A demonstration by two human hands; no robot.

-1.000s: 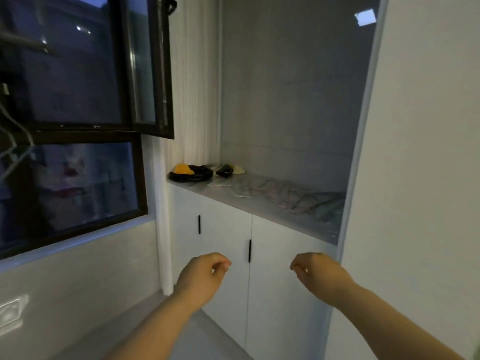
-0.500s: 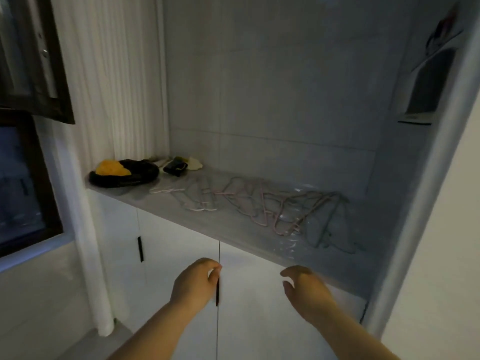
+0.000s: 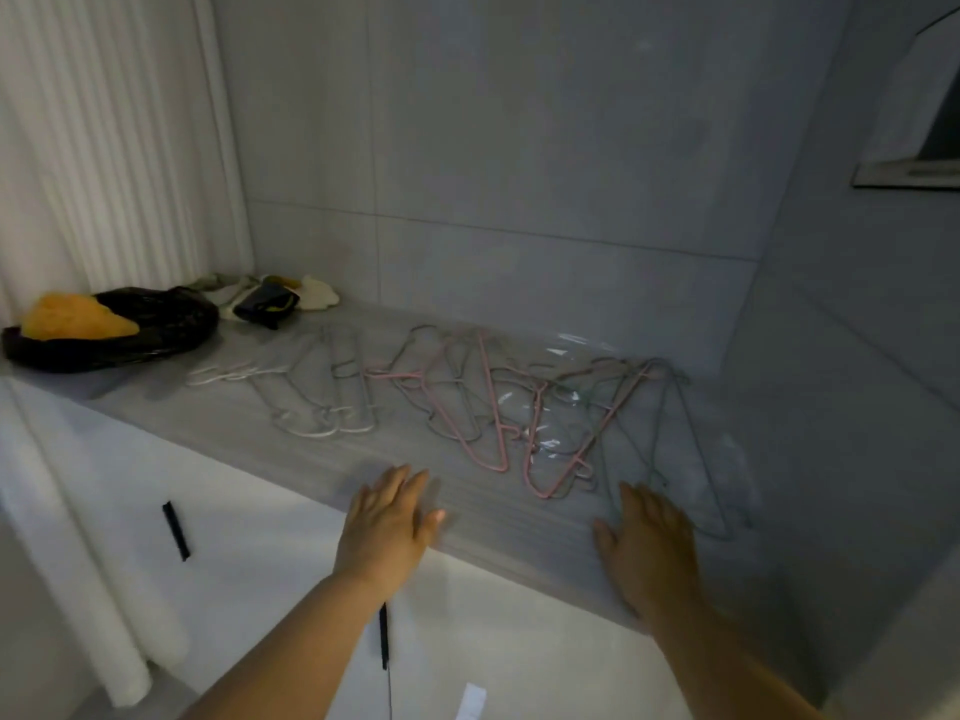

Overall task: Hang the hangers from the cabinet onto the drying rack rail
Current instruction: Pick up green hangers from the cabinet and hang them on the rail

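The left grip point(image 3: 387, 522) and right grip point(image 3: 649, 548) are flat, fingers straight, holding nothing. Hangers point(image 3: 498, 407) lie tangled on the tabletop point(image 3: 311, 459) just beyond them; lifting one may drag others off.

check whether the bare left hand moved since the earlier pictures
Yes: the left hand rose from beside the black door handle up over the front edge of the grey cabinet top.

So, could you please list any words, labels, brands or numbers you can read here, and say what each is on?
No text can be read in this picture.
White tag on the cabinet door: looks blank, too blurred to be sure.
Black bag and hangers: no print visible in the dim, soft image.
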